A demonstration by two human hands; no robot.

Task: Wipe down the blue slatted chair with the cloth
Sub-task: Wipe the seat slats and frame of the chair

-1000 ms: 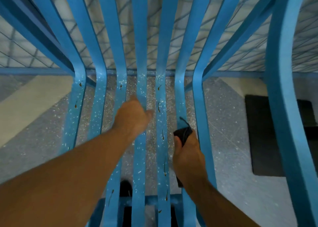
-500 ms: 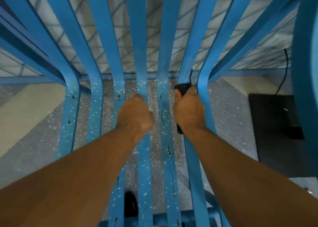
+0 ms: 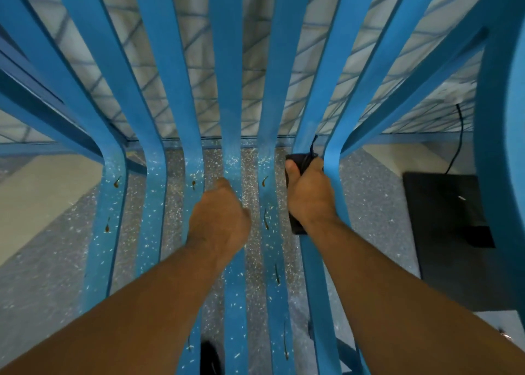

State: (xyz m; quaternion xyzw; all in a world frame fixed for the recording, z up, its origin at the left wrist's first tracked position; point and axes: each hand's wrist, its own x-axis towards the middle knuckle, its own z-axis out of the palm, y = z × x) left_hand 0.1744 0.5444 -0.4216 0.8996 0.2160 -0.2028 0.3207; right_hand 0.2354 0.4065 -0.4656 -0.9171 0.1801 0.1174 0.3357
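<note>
The blue slatted chair [image 3: 159, 96] fills the view, its long slats bending from backrest into seat. White flecks and small brown marks dot the seat slats. My right hand [image 3: 308, 195] is wrapped around a dark cloth [image 3: 299, 160] and presses it on the second slat from the right, just below the bend. My left hand [image 3: 220, 221] is closed around a middle seat slat, fingers curled under it. The cloth's lower end pokes out beneath my right wrist.
A speckled grey floor [image 3: 375, 212] shows between the slats. A black mat [image 3: 443, 241] lies on the floor to the right, with a thin black cable [image 3: 459, 136] running up from it. A dark shoe [image 3: 210, 357] is visible below the seat.
My right hand has slid the cloth up the slat from mid-seat to the bend at the backrest. My left hand has kept its grip on the middle slat.
</note>
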